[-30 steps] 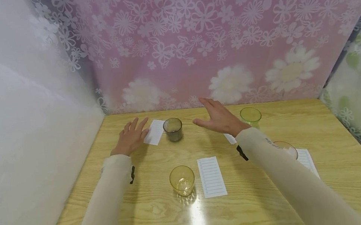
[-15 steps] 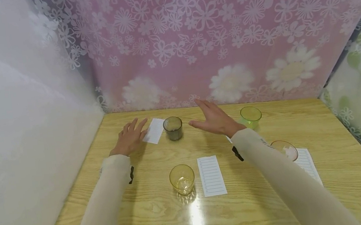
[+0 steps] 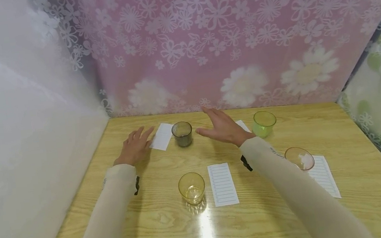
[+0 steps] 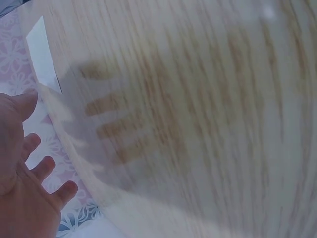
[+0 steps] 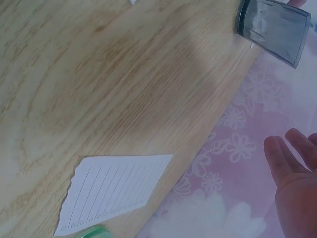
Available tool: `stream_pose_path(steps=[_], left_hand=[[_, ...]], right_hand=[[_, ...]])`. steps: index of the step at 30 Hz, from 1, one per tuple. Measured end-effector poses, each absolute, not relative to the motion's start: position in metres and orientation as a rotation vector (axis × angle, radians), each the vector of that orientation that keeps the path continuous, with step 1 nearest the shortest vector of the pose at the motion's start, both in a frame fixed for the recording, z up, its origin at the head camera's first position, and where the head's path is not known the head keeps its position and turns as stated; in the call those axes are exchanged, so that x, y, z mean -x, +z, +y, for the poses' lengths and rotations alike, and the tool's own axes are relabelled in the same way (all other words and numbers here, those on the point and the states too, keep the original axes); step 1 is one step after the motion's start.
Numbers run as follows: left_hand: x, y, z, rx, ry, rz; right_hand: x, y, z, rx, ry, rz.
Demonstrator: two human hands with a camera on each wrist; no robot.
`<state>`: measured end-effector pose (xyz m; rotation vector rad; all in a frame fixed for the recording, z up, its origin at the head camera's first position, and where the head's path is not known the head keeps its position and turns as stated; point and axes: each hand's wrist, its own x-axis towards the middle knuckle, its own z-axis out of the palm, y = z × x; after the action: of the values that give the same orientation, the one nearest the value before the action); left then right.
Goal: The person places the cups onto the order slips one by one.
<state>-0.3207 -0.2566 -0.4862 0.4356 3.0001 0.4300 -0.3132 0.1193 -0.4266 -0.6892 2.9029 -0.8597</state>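
Observation:
My left hand [image 3: 134, 145] hovers over the table at the far left, fingers spread and holding nothing. Its fingertips are right at the edge of a white paper slip [image 3: 162, 137]. Beside that slip stands a smoky grey glass [image 3: 182, 136]. My right hand [image 3: 223, 128] is to the right of this glass, thumb held apart from the fingers, a gap between thumb and glass. In the right wrist view the hand [image 5: 299, 191] is empty, with the grey glass [image 5: 275, 29] above it. The left wrist view shows the hand [image 4: 34, 198] raised above its shadow.
A yellow glass [image 3: 192, 190] stands front centre beside a lined paper slip [image 3: 223, 184]. A green glass [image 3: 264, 125] is at the back right, near a partly covered slip [image 3: 243, 125]. A pinkish glass [image 3: 300, 159] stands by another slip [image 3: 326, 177]. A pink floral curtain [image 3: 182, 48] hangs behind.
My right hand has drifted left toward the grey glass, uncovering more of the green and pinkish glasses. The left hand has shifted slightly left. The glasses stay in place.

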Motion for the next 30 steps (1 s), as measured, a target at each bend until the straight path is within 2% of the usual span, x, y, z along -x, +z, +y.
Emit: stream_pose_path(steps=[12,30], left_hand=[[0.301,-0.472,-0.249,-0.426,0.456,2.982],[0.31,-0.485,-0.251,-0.466,0.47,2.941]], right_hand=[[0.312,-0.436,0.104,0.653,-0.969,2.854],[0.315,-0.455,0.085,0.61,-1.171,2.726]])
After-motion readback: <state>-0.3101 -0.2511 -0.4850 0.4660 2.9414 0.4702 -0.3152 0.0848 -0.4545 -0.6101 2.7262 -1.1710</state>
